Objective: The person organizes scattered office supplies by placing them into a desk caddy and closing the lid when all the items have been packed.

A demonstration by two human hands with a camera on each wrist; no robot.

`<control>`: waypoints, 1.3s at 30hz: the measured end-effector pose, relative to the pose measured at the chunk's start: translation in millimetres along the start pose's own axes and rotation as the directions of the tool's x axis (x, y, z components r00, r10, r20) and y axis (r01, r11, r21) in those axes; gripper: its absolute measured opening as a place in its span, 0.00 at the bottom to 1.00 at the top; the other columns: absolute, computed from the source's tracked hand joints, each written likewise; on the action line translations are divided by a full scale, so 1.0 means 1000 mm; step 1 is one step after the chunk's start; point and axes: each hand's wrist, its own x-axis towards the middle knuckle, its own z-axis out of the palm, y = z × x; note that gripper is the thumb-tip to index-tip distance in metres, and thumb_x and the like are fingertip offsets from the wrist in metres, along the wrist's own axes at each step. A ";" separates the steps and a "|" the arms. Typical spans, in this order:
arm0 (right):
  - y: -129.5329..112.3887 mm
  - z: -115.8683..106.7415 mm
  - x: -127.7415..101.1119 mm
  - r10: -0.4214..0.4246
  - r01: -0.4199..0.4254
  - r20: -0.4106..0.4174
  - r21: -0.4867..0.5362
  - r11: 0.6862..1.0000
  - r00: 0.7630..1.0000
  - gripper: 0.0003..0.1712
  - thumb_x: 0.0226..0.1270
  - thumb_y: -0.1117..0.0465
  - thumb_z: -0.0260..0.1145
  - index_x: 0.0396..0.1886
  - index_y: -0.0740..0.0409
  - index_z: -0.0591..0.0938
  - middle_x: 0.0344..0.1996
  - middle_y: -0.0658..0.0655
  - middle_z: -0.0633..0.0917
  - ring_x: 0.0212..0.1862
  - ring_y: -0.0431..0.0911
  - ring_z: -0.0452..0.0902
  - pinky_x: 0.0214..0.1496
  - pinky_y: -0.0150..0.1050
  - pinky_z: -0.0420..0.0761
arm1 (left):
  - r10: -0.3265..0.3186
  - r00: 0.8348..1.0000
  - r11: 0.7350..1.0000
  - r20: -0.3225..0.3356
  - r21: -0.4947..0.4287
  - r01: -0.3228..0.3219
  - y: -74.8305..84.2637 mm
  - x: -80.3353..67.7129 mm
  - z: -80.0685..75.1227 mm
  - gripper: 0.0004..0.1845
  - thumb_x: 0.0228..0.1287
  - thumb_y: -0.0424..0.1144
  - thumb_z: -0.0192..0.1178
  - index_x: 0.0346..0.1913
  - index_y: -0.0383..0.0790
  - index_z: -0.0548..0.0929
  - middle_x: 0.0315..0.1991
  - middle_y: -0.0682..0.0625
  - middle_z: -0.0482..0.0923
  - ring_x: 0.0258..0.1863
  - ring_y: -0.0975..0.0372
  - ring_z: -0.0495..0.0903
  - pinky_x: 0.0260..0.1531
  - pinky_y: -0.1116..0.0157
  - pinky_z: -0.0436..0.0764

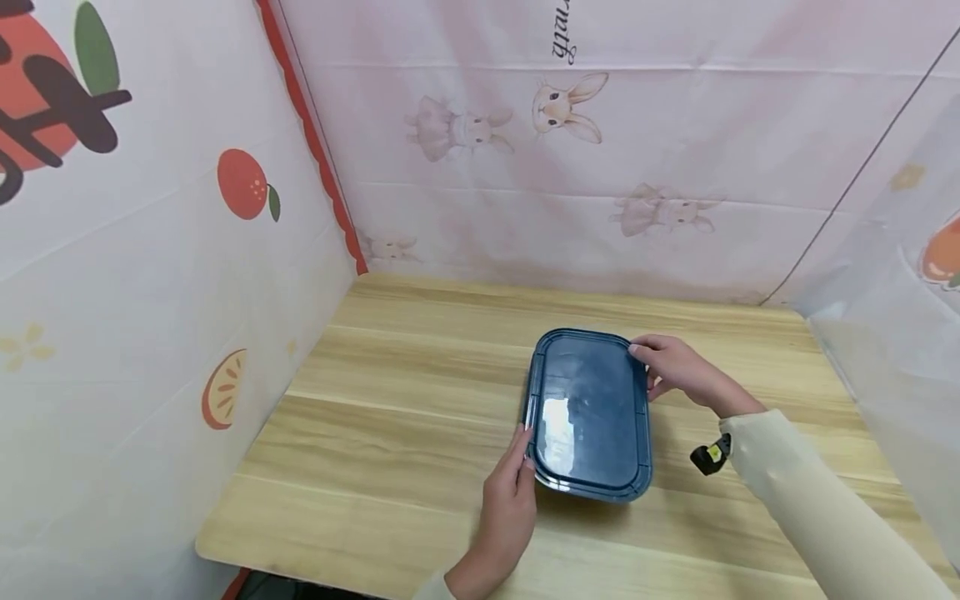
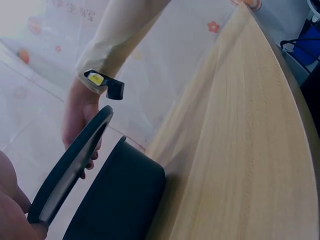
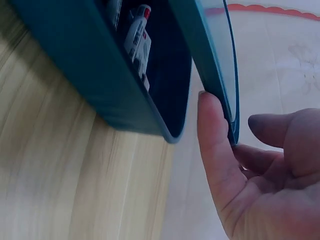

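A dark blue rectangular container [image 1: 588,417] with a glossy lid [image 1: 592,400] stands on the wooden table [image 1: 390,417]. My left hand [image 1: 525,450] pinches the lid's near left edge. My right hand [image 1: 641,362] grips its far right corner. In the left wrist view the lid [image 2: 70,170] stands lifted off the base [image 2: 120,200], with my right hand [image 2: 80,120] behind it. The right wrist view shows my thumb [image 3: 215,150] under the lid's rim [image 3: 220,75], and white and red items [image 3: 137,37] inside the base [image 3: 85,65].
Printed cloth walls [image 1: 150,250] close in the table on the left, back and right. A black and yellow device [image 1: 711,456] sits on my right wrist. The table's rounded front left corner [image 1: 213,546] is near. A blue object with cables [image 2: 307,42] lies beyond the table edge.
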 end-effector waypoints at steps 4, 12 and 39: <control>-0.002 0.004 0.005 -0.008 0.008 -0.018 0.006 1.000 1.000 0.26 0.85 0.55 0.45 0.70 0.69 0.69 0.35 0.61 0.77 0.32 0.51 0.77 0.37 0.52 0.87 | -0.020 1.000 0.999 -0.002 -0.030 0.020 -0.002 -0.002 -0.004 0.23 0.79 0.29 0.47 0.73 0.40 0.70 0.77 0.46 0.59 0.76 0.55 0.59 0.69 0.61 0.65; 0.004 0.005 0.011 -0.019 0.018 -0.035 -0.004 1.000 0.999 0.24 0.85 0.57 0.42 0.60 0.71 0.75 0.30 0.58 0.80 0.32 0.51 0.79 0.41 0.56 0.86 | -0.027 1.000 0.999 0.007 -0.021 0.027 -0.005 -0.004 -0.006 0.23 0.79 0.31 0.47 0.73 0.42 0.70 0.77 0.46 0.59 0.75 0.53 0.60 0.67 0.60 0.68; 0.006 -0.004 -0.002 -0.022 0.023 -0.150 0.008 1.000 0.989 0.24 0.85 0.59 0.40 0.56 0.75 0.76 0.26 0.57 0.80 0.28 0.45 0.79 0.37 0.50 0.87 | 0.666 0.631 0.209 0.399 0.712 -0.671 0.025 0.013 0.077 0.19 0.56 0.53 0.74 0.46 0.46 0.88 0.60 0.46 0.82 0.64 0.54 0.77 0.68 0.55 0.72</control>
